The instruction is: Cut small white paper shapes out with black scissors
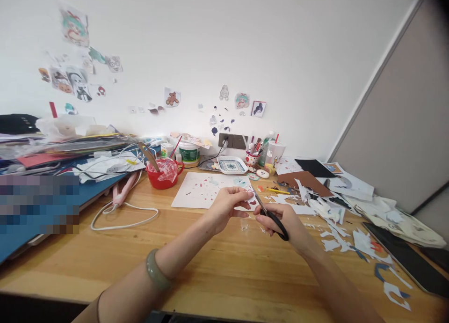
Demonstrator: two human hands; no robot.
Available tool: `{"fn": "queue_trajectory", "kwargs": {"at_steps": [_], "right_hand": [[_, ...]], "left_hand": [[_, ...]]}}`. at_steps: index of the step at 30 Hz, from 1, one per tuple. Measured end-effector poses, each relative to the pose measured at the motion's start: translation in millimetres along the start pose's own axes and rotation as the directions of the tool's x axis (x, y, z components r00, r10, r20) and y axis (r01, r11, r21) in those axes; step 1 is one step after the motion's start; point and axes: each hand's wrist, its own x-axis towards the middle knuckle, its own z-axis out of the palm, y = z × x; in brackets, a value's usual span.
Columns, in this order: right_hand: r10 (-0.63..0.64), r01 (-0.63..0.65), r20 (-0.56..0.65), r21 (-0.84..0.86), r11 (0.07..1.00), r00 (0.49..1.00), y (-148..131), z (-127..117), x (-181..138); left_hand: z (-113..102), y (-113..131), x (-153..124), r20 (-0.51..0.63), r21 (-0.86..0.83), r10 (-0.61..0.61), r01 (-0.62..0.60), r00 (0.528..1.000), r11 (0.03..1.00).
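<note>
My right hand [293,224] is closed around black-handled scissors [279,225], their blades pointing up and to the left. Close to the blade tips, my left hand [224,205] has its thumb and forefinger pinched together on a small piece of paper [250,191], largely covered by the fingers. Whether the blades touch that piece I cannot tell. Behind my left hand lies a white sheet [187,187] scattered with small red, dark and pale blue cut-outs. Tiny white scraps [244,228] lie on the wooden table [217,271] below the hands.
Paper offcuts [335,241], brown paper [304,183] and a dark tablet-like slab [403,257] crowd the right. A red mug [162,175], square tray [232,165] and pen cup [252,159] stand at the back. A white cable [122,227] loops at left beside piled papers.
</note>
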Motion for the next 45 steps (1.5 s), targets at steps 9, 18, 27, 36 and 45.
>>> {"fn": "queue_trajectory", "kwargs": {"at_steps": [9, 18, 27, 36, 45], "right_hand": [[0.011, -0.012, 0.036, 0.035, 0.999, 0.999, -5, 0, 0], [0.023, -0.024, 0.040, 0.024, 0.999, 0.999, -9, 2, 0], [-0.001, 0.000, 0.023, 0.038, 0.999, 1.000, -10, 1, 0], [-0.017, 0.015, 0.032, 0.046, 0.999, 0.999, -5, 0, 0], [0.002, -0.004, 0.026, 0.058, 0.998, 1.000, -5, 0, 0]], "left_hand": [[1, -2, 2, -0.013, 0.002, 0.004, -0.004, 1.000, 1.000], [2, -5, -1, 0.028, 0.013, -0.014, 0.013, 1.000, 1.000], [2, -1, -1, 0.021, 0.023, -0.011, 0.010, 1.000, 1.000], [2, 0, 0, 0.029, 0.028, -0.005, 0.004, 1.000, 1.000], [0, 0, 1, 0.001, 0.017, -0.003, 0.003, 1.000, 1.000]]}}
